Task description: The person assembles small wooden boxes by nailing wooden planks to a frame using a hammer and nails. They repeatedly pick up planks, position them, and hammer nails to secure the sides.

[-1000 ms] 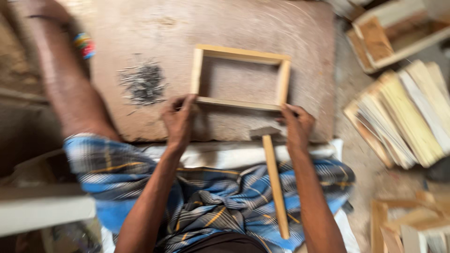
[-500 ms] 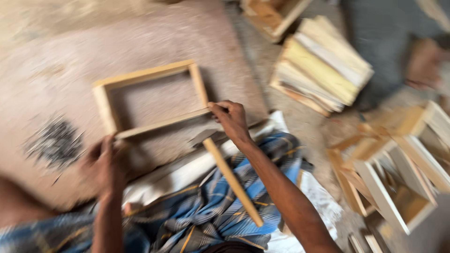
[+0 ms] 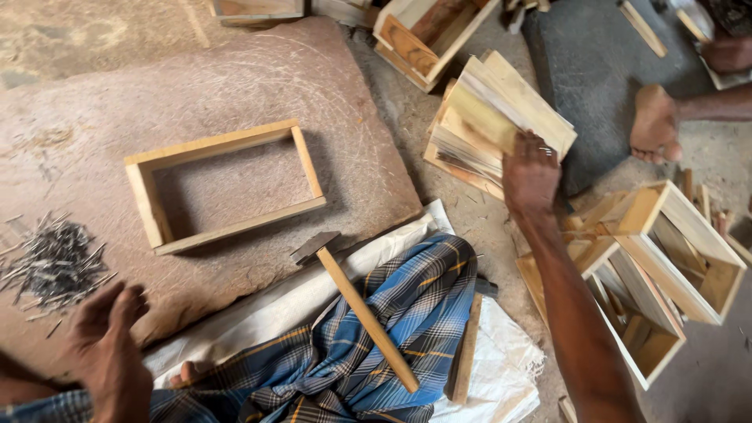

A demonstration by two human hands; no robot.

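A rectangular wooden frame [image 3: 223, 188] lies flat on a worn stone slab [image 3: 235, 86]. A hammer [image 3: 356, 305] with a wooden handle rests across my lap, its head near the slab's edge. My right hand [image 3: 531, 174] reaches out to the right onto a stack of thin wooden slats [image 3: 493, 117], fingers over the top pieces. My left hand [image 3: 110, 345] hovers low at the left, fingers apart and holding nothing, close to a heap of small nails [image 3: 55, 262].
Several finished wooden boxes [image 3: 666, 258] are piled at the right. More box parts [image 3: 423, 35] lie at the top. Another person's foot [image 3: 656, 121] rests on a dark slab [image 3: 595, 70]. A white sack [image 3: 501, 352] lies under my checked cloth.
My right hand left the frame and swung right to the slat stack. My left hand drew back from the frame toward the nails. The view has turned rightward.
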